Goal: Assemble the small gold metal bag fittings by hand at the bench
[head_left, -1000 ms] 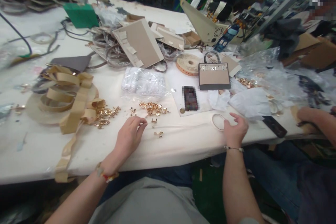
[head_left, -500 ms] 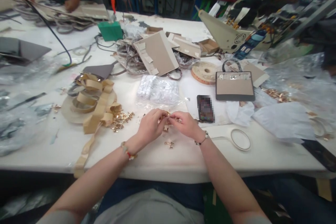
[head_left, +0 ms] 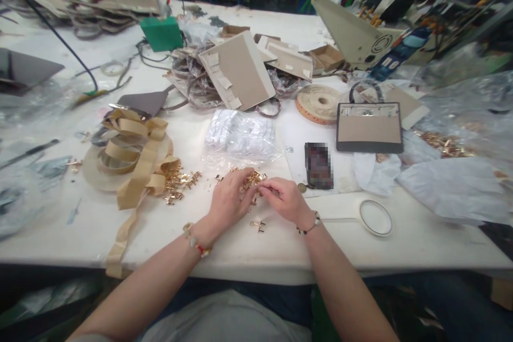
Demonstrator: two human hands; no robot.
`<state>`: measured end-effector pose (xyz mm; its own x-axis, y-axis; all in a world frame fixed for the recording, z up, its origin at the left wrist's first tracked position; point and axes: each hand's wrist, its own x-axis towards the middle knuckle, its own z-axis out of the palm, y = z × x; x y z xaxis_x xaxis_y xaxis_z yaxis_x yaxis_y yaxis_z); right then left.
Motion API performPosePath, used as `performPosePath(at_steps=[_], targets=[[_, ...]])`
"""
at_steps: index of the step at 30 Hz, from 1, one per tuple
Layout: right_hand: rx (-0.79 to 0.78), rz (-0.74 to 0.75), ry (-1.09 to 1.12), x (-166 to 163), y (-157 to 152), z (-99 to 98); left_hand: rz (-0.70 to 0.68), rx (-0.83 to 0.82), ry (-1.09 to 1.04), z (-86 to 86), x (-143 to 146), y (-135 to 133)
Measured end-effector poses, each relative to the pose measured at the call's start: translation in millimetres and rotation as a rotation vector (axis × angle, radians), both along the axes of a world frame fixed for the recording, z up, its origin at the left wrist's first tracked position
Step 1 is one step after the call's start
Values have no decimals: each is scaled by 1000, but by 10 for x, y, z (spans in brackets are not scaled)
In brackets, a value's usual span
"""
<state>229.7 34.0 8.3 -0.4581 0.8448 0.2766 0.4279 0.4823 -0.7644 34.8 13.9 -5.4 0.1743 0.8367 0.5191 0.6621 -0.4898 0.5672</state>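
So both hands are out front over the white worktop (head_left: 224, 250), fingertips almost meeting right at a little heap of gold metal fittings (head_left: 256, 175). The left hand (head_left: 229, 196) has its fingers loosely curled, thumb a bit away from the index. The right hand (head_left: 289, 203) has thumb and fingers drawn in close together, pinch style. It's small and blurry there, so I honestly can't tell if either one has hold of a fitting.

One loose gold fitting (head_left: 258, 225) lies on the near side of the heap, just below the hands. There's a second gold pile (head_left: 178, 186) off to the left, right beside a messy coil of tan strap (head_left: 140, 157). Behind the hands sits a white bundle in clear plastic (head_left: 240, 134), and right of that a dark phone (head_left: 319, 164), screen pixelated. A roll of tape (head_left: 362, 219) lies to the right of the right wrist, with a small handbag (head_left: 369, 128) farther back, past the phone.
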Motion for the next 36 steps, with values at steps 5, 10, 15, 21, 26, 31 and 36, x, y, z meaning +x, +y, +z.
performPosePath(at_steps=[5,10,15,21,26,31,36], targets=[[49,11,-27,-12,-8,6,-165,-2,0,20,-4,-1],[-42,11,9,-14,-18,13,-144,54,22,33,-7,-7],[-371,37,209,-41,-53,61,-220,135,51,66,-21,11],[-596,19,349,-26,-33,69,-287,259,113,59,-46,22],[-477,71,184,68,-25,130,-252,201,-16,30,-96,41],[-104,372,-192,56,-108,160,-36,13,-200,-23,-181,109],[-31,422,-349,17,-154,137,-7,-54,-239,-41,-206,115]])
